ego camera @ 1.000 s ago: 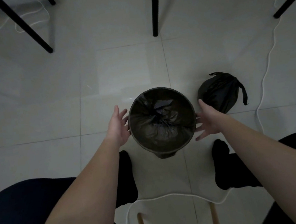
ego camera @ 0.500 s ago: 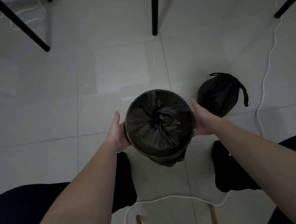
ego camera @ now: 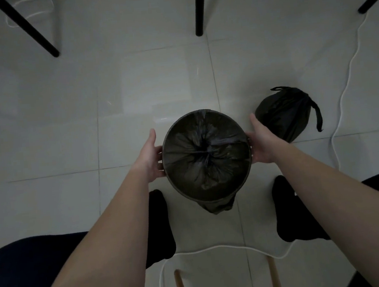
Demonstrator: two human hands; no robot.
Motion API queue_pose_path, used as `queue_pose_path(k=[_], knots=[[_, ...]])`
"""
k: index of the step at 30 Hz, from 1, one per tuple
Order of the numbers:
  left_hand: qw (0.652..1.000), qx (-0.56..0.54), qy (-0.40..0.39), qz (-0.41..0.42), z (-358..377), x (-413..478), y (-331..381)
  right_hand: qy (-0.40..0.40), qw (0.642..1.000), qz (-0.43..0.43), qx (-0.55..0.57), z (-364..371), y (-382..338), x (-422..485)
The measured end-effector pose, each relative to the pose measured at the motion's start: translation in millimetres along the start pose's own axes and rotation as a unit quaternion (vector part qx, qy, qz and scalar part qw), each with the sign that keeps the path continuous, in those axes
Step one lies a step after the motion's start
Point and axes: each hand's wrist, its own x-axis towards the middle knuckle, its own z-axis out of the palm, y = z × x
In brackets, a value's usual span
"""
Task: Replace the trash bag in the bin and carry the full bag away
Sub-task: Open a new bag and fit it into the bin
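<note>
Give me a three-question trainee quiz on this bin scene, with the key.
1. True or false: the tied bag lies on the floor to the right of the bin.
2. What do the left hand and right hand hold? A) the bin B) the tied bag C) nothing
3. Fill in: the liner inside the bin is ____ in colour.
Key: 1 true; 2 A; 3 black.

One bin [ego camera: 215, 206] — two bags [ego camera: 206, 155] [ego camera: 283, 115], two hands [ego camera: 149, 157] [ego camera: 261, 143].
</note>
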Motion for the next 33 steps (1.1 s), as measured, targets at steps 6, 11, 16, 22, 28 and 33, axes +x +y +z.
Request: queue_pose_path(k=[6, 11, 16, 22, 28, 33], knots=[[0.998, -0.006, -0.065, -0.010, 1.9, 14.0, 5.2, -0.038, 0.997, 0.047, 0.042, -6.8, 8.6, 17.5], [0.995, -0.060, -0.079, -0.002, 9.6, 12.6, 4.3, -0.016, 0.997, 0.054, 0.059, -13.2, 14.7, 12.3], [0.990, 0.088, 0.103, 0.029, 8.2, 0.3, 11.2, 0.109, 0.994, -0.001, -0.015, -19.6, -6.9, -18.5], [0.996, 0.083, 0.009, -0.036, 16.7, -22.9, 8.2, 0.056, 0.998, -0.007, 0.015, -8.6, -10.7, -31.4], [1.000, -0.001, -0.017, -0.019, 11.3, -7.1, -5.3, 0.026, 0.998, 0.003, 0.058, -6.1, -0.2, -22.5], [1.000, 0.005, -0.009, -0.001, 15.0, -1.7, -1.0, -0.001, 0.997, 0.029, 0.076, -3.6, 11.7, -11.8]])
